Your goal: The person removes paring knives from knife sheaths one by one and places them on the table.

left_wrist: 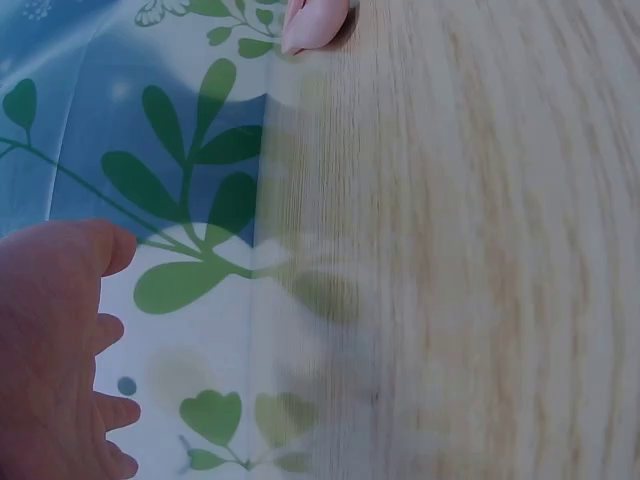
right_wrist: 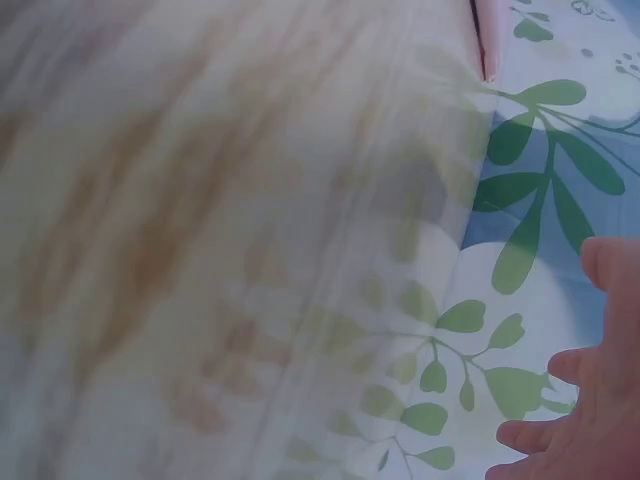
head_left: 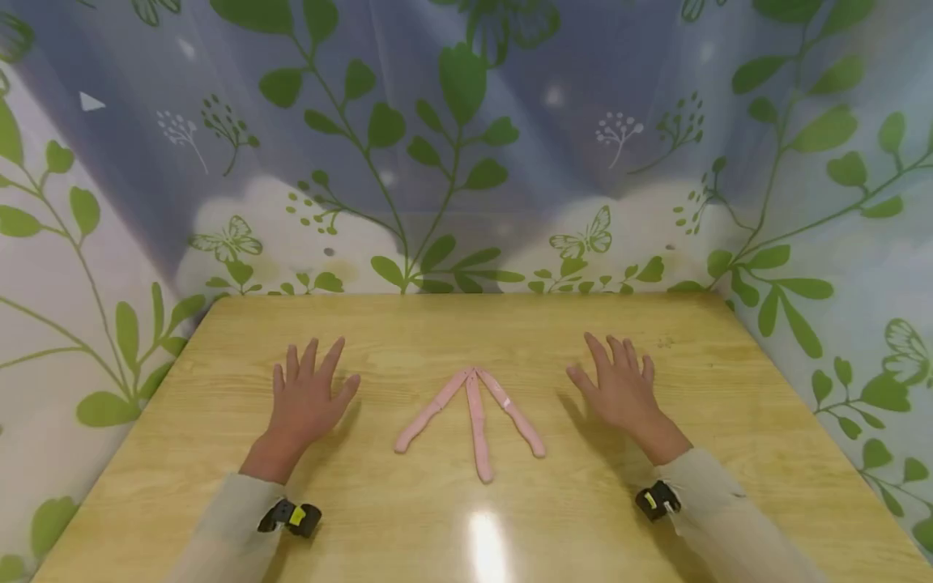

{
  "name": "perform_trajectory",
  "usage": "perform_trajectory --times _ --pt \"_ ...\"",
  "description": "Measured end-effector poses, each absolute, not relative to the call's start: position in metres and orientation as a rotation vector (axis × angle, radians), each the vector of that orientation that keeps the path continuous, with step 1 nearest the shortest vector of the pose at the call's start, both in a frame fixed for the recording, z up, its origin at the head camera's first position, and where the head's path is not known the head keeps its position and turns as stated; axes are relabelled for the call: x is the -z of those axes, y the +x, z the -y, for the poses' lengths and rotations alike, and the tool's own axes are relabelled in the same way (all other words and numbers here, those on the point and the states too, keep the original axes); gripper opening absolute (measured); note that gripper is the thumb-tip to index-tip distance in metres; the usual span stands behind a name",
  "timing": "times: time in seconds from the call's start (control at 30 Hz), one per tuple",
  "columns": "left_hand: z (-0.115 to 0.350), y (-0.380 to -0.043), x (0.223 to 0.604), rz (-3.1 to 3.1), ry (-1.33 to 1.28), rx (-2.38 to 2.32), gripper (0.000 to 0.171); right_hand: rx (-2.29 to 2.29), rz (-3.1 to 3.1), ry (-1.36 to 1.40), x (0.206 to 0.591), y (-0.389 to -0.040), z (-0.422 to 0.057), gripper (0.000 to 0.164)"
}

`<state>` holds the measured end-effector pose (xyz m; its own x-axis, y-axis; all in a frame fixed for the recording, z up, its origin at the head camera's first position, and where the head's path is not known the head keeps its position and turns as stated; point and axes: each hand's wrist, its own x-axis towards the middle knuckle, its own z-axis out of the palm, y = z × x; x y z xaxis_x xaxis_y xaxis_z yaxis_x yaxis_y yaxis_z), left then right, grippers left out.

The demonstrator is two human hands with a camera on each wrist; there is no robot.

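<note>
Three slim pink knives (head_left: 478, 429) lie fanned out on the wooden table (head_left: 408, 526), their narrow ends meeting at the far side and their thicker handles pointing toward me. To their left is my left hand (head_left: 304, 405), fingers spread, holding nothing. My right hand (head_left: 621, 393) is on the other side, also with fingers apart and nothing in it. Both hands are separate from the knives, and shadows fall on the wood beside them. The left wrist view catches one rounded pink end (left_wrist: 318, 22) at its top; the right wrist view has a thin pink piece (right_wrist: 490, 35).
A leaf-patterned curtain (head_left: 452, 186) hangs behind the table's far edge, with similar cloth (head_left: 66, 267) along the left and more (head_left: 867, 308) on the right. A bright reflection lies on the near tabletop. Each sleeve has a black strap device (head_left: 291, 517) at the wrist.
</note>
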<state>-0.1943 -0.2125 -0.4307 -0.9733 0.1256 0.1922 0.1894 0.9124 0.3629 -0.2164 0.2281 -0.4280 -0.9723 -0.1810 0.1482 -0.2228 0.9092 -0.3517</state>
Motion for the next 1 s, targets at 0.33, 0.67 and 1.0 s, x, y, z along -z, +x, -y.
perform_trajectory --times 0.33,0.67,1.0 --pt "0.209 -0.193 0.428 2.859 -0.251 0.592 0.061 -0.592 2.963 0.326 0.415 -0.211 -0.219 0.065" --pt "0.195 -0.196 0.424 2.776 -0.405 0.678 0.059 -0.564 2.933 0.388 0.408 -0.207 -0.205 0.061" --pt "0.169 -0.194 0.419 2.751 -0.498 0.738 0.060 -0.487 2.963 0.446 0.410 -0.199 -0.189 0.053"
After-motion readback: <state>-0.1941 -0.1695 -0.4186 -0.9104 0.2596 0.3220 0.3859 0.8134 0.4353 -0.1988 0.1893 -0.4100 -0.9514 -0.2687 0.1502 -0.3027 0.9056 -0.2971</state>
